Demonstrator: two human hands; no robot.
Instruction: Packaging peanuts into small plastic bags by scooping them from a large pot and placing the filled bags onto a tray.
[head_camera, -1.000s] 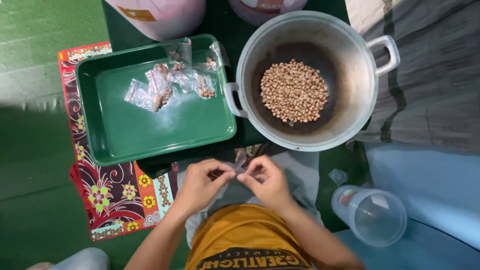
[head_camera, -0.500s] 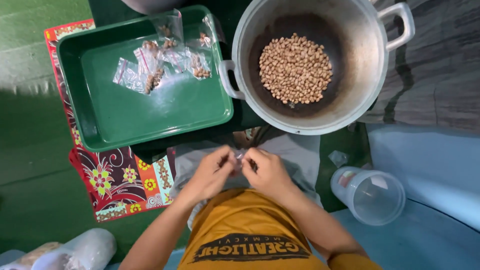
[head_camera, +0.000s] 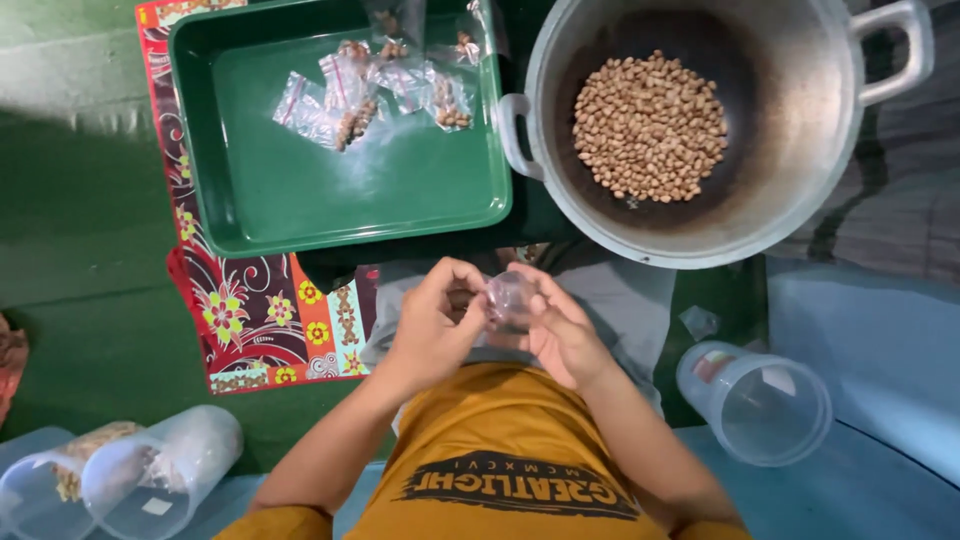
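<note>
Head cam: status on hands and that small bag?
Left hand and right hand both pinching small clear bag over lap. Peanut pot and green tray ahead, untouched. Nothing between.

1. Small clear bag (head_camera: 508, 300) between left hand (head_camera: 432, 330) and right hand (head_camera: 560, 335): fingers cover most of it, contents unreadable.
2. Green tray (head_camera: 300, 225): far rim cut by top edge.
3. Metal pot (head_camera: 800, 140): top rim cropped.
4. Filled packets (head_camera: 385, 85): overlapping, count unclear; contents too small to identify.
5. Clear cups at lower left (head_camera: 120, 475): cropped by bottom and left edges, contents blurred.
6. Patterned mat (head_camera: 250, 320): mostly under tray.
</note>
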